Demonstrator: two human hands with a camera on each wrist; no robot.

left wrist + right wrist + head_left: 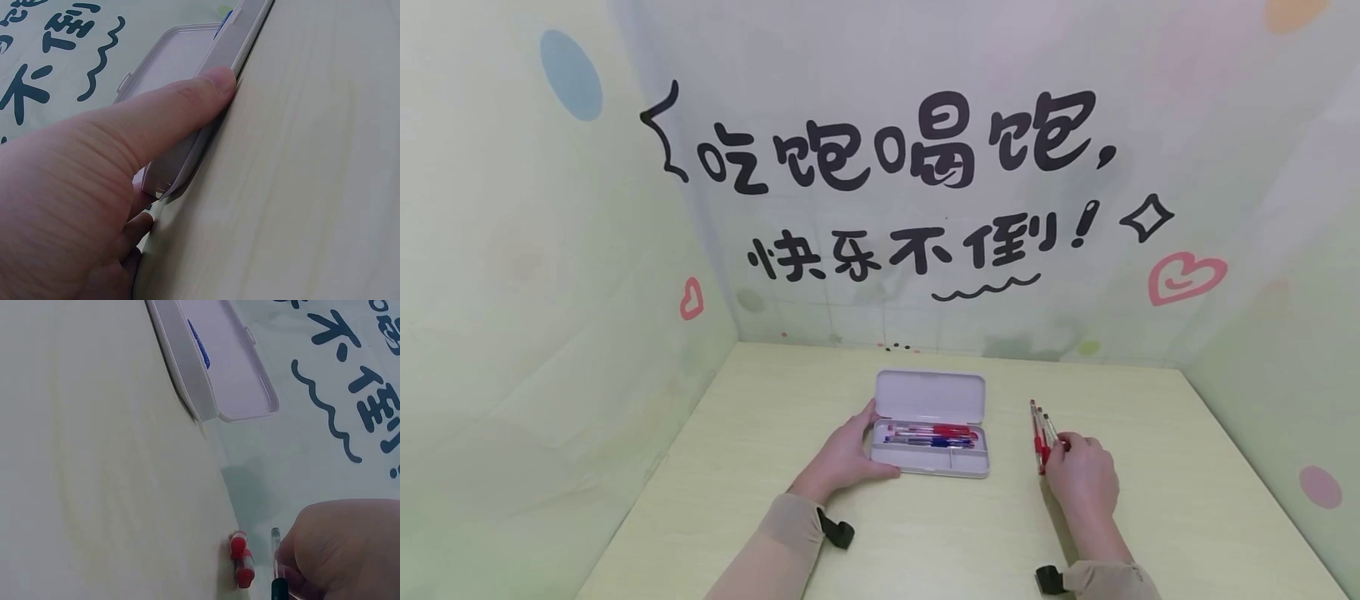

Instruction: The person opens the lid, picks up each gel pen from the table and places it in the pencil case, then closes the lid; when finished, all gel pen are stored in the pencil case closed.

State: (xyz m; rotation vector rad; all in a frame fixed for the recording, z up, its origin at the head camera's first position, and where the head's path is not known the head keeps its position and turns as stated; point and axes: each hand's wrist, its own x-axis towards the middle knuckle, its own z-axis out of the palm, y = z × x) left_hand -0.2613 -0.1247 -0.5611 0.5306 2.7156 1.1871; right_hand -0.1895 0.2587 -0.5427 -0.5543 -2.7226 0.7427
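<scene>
A pale lilac pencil case (930, 396) lies with its lid raised, several red and blue pens (936, 436) inside its base. My left hand (846, 454) grips the case by its left end; in the left wrist view the thumb (187, 106) presses along the front wall while the other fingers go round the end, partly hidden. To the right of the case, my right hand (1084, 477) pinches a clear pen (275, 550) with a dark end. Just left of that hand, red pens (1039, 446) lie on the table, their red ends (242, 559) close together in the right wrist view.
The pale wooden table (760, 417) meets a printed backdrop (850, 67) with black lettering at its far edge. Side panels stand left and right. A narrow compartment (910, 458) runs along the front of the case. Black straps (837, 529) sit at both wrists.
</scene>
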